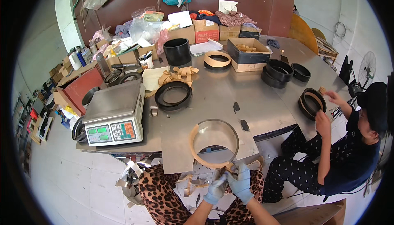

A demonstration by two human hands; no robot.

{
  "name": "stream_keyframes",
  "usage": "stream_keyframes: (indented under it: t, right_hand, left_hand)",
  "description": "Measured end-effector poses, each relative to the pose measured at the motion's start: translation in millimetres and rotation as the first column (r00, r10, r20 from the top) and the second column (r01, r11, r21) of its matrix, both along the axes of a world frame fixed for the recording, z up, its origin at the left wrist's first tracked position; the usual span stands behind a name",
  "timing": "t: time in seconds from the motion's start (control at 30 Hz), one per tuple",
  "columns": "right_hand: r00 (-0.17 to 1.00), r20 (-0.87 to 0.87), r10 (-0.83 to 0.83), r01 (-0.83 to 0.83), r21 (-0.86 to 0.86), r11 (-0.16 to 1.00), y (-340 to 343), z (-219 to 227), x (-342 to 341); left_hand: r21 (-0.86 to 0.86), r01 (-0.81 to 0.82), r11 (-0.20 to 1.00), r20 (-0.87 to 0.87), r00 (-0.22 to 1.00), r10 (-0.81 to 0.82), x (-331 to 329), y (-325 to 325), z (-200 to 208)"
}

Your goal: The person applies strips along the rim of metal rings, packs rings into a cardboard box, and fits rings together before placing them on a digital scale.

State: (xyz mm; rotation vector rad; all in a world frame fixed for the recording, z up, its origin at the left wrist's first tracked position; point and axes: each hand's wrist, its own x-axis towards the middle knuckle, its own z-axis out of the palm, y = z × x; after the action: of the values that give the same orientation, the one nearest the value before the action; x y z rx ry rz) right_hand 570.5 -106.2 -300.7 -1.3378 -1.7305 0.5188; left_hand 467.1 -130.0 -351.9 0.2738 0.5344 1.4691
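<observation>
A large thin ring (pixel 237 136) is held over the near table edge, above my lap. Tan paper strip (pixel 191 145) covers its left and near sides; the far and right sides show bare dark rim. My left hand (pixel 215 189), in a light blue glove, is closed at the ring's near edge, its fingers slightly blurred. Close beside it, my right hand (pixel 241 182), gloved alike, is closed on the same near edge, where the strip ends. Fingertips overlap there, so the exact grip is partly hidden. A flat grey sheet (pixel 176 155) lies under the ring.
A weighing scale (pixel 113 102) stands left. Black rings (pixel 173 96), crumpled tan paper (pixel 180 75), a black cylinder (pixel 177 51) and a box (pixel 248 52) sit farther back. At right, a seated co-worker (pixel 349 155) handles a black ring (pixel 310 103). Scraps litter the floor.
</observation>
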Motion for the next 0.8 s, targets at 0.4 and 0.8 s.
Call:
stream_keyframes:
  t: [0.4, 0.8]
  right_hand:
    - [0.907, 0.368, 0.205, -0.221, 0.002, 0.975, 63.5, 133.9, -19.7]
    - [0.795, 0.594, 0.125, -0.292, 0.193, 0.937, 131.8, 142.5, -51.0]
  left_hand:
    - [0.135, -0.058, 0.989, 0.209, 0.977, 0.028, -7.7, 19.8, 3.4]
    - [0.201, 0.048, 0.978, 0.547, 0.823, -0.153, 10.3, 37.8, -35.6]
